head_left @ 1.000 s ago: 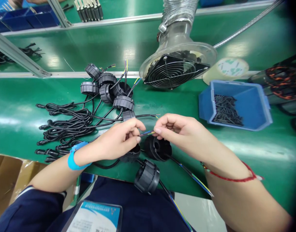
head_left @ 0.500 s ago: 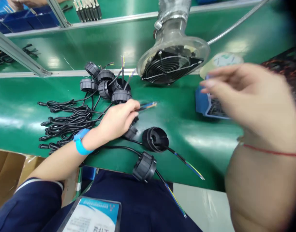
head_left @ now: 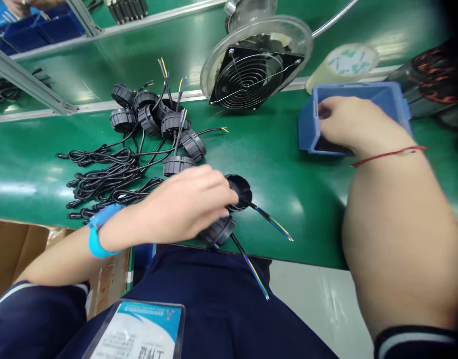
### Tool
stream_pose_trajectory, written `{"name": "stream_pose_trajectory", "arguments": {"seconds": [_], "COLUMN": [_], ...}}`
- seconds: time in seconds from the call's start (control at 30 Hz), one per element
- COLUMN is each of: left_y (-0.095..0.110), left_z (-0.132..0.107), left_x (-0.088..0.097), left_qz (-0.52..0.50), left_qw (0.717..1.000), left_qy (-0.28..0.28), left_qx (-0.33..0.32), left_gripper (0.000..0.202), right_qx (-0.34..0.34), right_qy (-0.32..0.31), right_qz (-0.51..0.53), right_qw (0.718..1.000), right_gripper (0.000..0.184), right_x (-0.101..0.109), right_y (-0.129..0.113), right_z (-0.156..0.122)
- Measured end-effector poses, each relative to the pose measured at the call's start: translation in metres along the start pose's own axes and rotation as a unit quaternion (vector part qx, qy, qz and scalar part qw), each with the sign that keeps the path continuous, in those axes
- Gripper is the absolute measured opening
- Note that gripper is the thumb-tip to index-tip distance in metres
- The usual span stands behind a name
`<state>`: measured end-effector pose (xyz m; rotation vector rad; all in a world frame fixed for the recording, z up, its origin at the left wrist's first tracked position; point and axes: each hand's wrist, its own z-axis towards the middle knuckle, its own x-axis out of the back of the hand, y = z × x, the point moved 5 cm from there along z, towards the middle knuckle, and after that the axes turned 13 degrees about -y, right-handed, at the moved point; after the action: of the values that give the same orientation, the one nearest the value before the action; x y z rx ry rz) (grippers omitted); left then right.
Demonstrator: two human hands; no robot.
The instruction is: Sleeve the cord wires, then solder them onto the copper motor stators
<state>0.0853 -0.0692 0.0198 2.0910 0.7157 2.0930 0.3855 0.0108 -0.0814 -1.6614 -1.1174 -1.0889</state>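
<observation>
My left hand (head_left: 193,202), loosely bent with fingers and thumb apart, reaches over the near side of the bench. Its fingertips are at the left rim of a black round cap (head_left: 244,187), whose cable ends in stripped coloured wires; whether they touch cannot be told. Just below the hand lies a second black ribbed cap (head_left: 219,232), partly covered by it, with wires pointing toward me. My right hand (head_left: 344,122) dips into a blue plastic bin (head_left: 307,129) at the right. Its fingertips and anything in them are hidden inside the bin.
Several black ribbed caps (head_left: 172,123) with upright wires stand at the back left, beside coiled black cables (head_left: 105,182). A fan in a clear hood (head_left: 247,80) hangs over the back. A tape roll (head_left: 344,65) lies behind the bin. Cardboard (head_left: 15,259) stands lower left.
My left hand has let go of the wires of one cap and moved right and down toward the near caps. That cap stands with the group. My right hand has gone into the bin.
</observation>
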Motion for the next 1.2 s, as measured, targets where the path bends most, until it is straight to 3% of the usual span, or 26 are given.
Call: {"name": "stream_pose_trajectory", "arguments": {"seconds": [0.13, 0.27, 0.33, 0.47, 0.53, 0.6, 0.67, 0.73, 0.8, 0.87, 0.93, 1.0, 1.1, 1.17, 1.2], "left_y": [0.012, -0.001, -0.020, -0.064, -0.068, -0.054, -0.024, 0.015, 0.044, 0.053, 0.045, 0.025, -0.024, -0.055, -0.066], "left_z": [0.019, 0.045, 0.055, 0.057, 0.052, 0.046, 0.040, 0.037, 0.028, 0.024, 0.027, 0.036, 0.052, 0.055, 0.055], "left_x": [-0.025, -0.038, -0.033, -0.009, -0.006, -0.006, -0.011, -0.026, -0.046, -0.057, -0.060, -0.056, -0.041, -0.036, -0.036], "left_qz": [-0.015, 0.034, 0.057, 0.018, -0.034, -0.068, -0.055, -0.022, 0.000, 0.020, 0.015, -0.051, -0.220, -0.358, -0.427], "left_qw": [0.998, 0.995, 0.997, 0.969, 0.957, 0.957, 0.977, 1.000, 0.983, 0.962, 0.960, 0.966, 0.969, 0.923, 0.889], "left_qy": [-0.050, -0.088, -0.049, 0.135, 0.180, 0.190, 0.148, 0.000, -0.155, -0.230, -0.242, -0.225, -0.109, -0.006, 0.034], "left_qx": [-0.040, -0.032, 0.035, 0.207, 0.225, 0.208, 0.147, 0.016, -0.103, -0.146, -0.144, -0.113, 0.042, 0.139, 0.159], "left_gripper": [0.027, 0.024, 0.026, 0.019, 0.025, 0.036, 0.035, 0.023, 0.013, 0.007, 0.015, 0.014, 0.010, 0.011, 0.010], "right_qx": [-0.043, -0.034, -0.040, -0.066, -0.047, -0.018, 0.011, 0.035, 0.044, 0.025, 0.017, 0.022, 0.017, 0.023, 0.041], "right_qy": [-0.015, -0.046, -0.036, -0.001, 0.008, 0.015, 0.025, 0.039, 0.039, 0.019, 0.003, 0.010, 0.045, 0.075, 0.084], "right_qz": [0.026, 0.046, 0.044, 0.035, 0.031, 0.028, 0.020, 0.010, 0.006, 0.024, 0.070, 0.119, 0.157, 0.253, 0.328], "right_qw": [0.999, 0.997, 0.998, 0.997, 0.998, 0.999, 0.999, 0.999, 0.998, 0.999, 0.997, 0.993, 0.986, 0.964, 0.940], "right_gripper": [0.035, 0.034, 0.036, 0.040, 0.041, 0.042, 0.039, 0.033, 0.030, 0.026, 0.017, 0.007, 0.003, 0.004, 0.006], "right_x": [0.005, 0.003, 0.004, 0.005, 0.005, 0.004, 0.005, 0.007, 0.008, 0.006, 0.005, 0.007, 0.015, 0.025, 0.029], "right_y": [-0.004, -0.003, -0.003, -0.003, -0.004, -0.004, -0.004, -0.004, -0.004, -0.001, 0.003, 0.007, 0.012, 0.010, 0.006], "right_z": [-0.012, -0.013, -0.013, -0.015, -0.015, -0.015, -0.015, -0.015, -0.015, -0.014, -0.013, -0.012, -0.014, -0.022, -0.027]}}
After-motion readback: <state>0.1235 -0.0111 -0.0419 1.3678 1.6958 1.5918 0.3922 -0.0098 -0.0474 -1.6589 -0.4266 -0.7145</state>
